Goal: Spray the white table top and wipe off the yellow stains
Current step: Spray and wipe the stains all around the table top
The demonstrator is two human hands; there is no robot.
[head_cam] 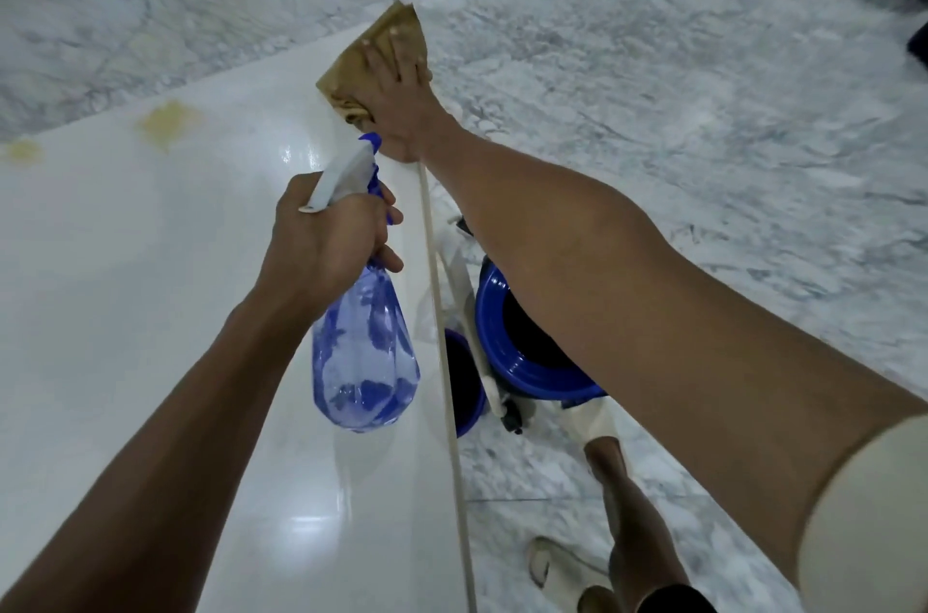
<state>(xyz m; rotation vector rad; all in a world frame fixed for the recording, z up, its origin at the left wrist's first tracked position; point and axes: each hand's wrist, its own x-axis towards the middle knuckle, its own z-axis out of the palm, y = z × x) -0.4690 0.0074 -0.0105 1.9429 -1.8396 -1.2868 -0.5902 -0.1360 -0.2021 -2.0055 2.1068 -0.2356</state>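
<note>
Stains (168,122) are lying on the table (125,286) far-left of both your hands, a second fainter patch (22,151) further left by the edge, so your left hand (326,235), which is clamping the bottle (364,351) with its nozzle aiming ahead, is sitting nearer them. Your right hand (396,105) is pressing flat, fingers spread, on the cloth (381,55) at the far right corner, well apart from the stains. Nothing is standing between; basins (502,326) are sitting on the floor below the table's right edge.
</note>
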